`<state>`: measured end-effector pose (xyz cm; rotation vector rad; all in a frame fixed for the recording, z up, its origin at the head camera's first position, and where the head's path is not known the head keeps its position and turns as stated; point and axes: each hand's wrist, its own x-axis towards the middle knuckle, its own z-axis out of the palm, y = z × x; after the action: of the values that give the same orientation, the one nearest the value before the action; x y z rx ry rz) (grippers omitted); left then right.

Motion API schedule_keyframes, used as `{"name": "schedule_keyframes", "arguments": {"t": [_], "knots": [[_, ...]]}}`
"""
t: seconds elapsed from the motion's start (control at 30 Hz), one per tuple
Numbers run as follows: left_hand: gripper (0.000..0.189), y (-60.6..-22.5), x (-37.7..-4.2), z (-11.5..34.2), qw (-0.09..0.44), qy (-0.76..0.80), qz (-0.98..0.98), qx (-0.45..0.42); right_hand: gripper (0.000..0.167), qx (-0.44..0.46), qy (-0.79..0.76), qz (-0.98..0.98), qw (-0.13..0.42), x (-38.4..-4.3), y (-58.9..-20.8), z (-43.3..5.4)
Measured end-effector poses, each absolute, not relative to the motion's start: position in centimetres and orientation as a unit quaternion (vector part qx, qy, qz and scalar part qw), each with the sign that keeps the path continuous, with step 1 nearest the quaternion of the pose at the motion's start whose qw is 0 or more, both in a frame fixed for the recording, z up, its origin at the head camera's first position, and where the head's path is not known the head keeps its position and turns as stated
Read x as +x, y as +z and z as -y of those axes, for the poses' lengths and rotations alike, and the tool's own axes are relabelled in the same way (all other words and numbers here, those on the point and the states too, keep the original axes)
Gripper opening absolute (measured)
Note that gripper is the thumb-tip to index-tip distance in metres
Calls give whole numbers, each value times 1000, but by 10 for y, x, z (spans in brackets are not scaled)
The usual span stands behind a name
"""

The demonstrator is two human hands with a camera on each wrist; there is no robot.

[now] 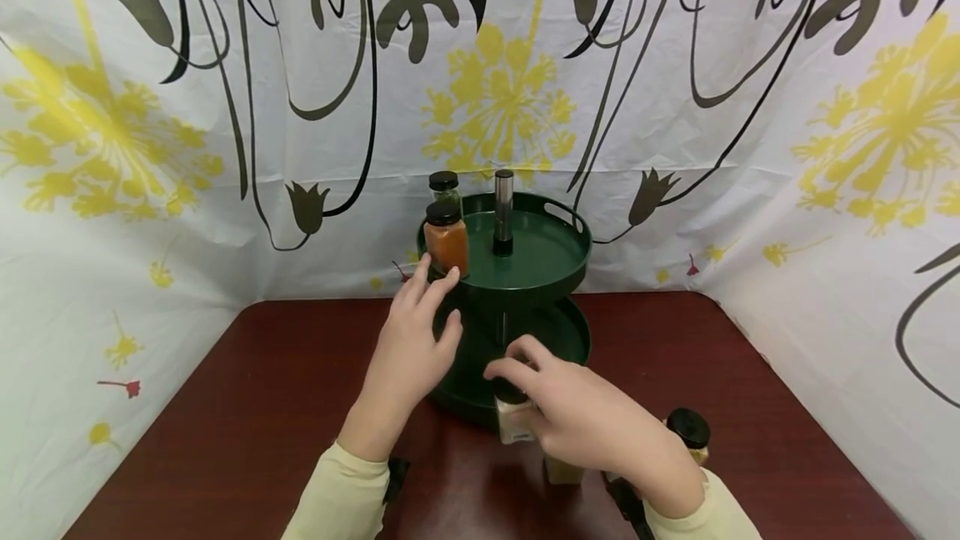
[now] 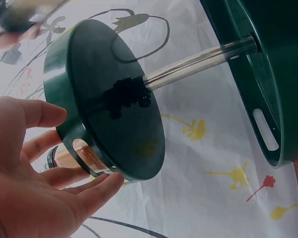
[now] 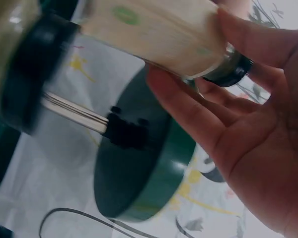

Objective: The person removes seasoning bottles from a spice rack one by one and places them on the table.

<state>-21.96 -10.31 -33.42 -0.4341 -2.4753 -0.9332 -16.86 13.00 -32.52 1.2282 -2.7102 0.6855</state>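
My left hand (image 1: pixel 411 354) is at the left front of a green two-tier tray stand (image 1: pixel 536 252). Its fingers are spread and fairly straight, with the fingertips at the upper tier's rim in the left wrist view. Just above them on that tier stands a square spice jar of orange powder (image 1: pixel 447 247) with a black lid. My right hand (image 1: pixel 581 408) grips a black-lidded spice jar of pale powder (image 1: pixel 514 423) in front of the lower tier (image 1: pixel 562 336). In the right wrist view, the thumb and fingers are on either side of this pale jar (image 3: pixel 159 37).
Behind the orange jar stands a jar with green contents (image 1: pixel 445 183). A metal post (image 1: pixel 503 211) rises through the upper tier. On the dark red table (image 1: pixel 300 390), one jar (image 1: pixel 564 472) is partly hidden under my right hand, and another black-lidded jar (image 1: pixel 688 429) stands beside my right wrist.
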Motion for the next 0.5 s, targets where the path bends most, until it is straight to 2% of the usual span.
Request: {"name": "schedule_keyframes", "arguments": {"t": [0.2, 0.5], "knots": [[52, -335, -219, 104, 223, -343, 899, -157, 38, 376, 182, 908, -38, -177, -338, -123], [52, -334, -220, 104, 222, -341, 900, -159, 34, 363, 152, 916, -80, -182, -350, -114]]}}
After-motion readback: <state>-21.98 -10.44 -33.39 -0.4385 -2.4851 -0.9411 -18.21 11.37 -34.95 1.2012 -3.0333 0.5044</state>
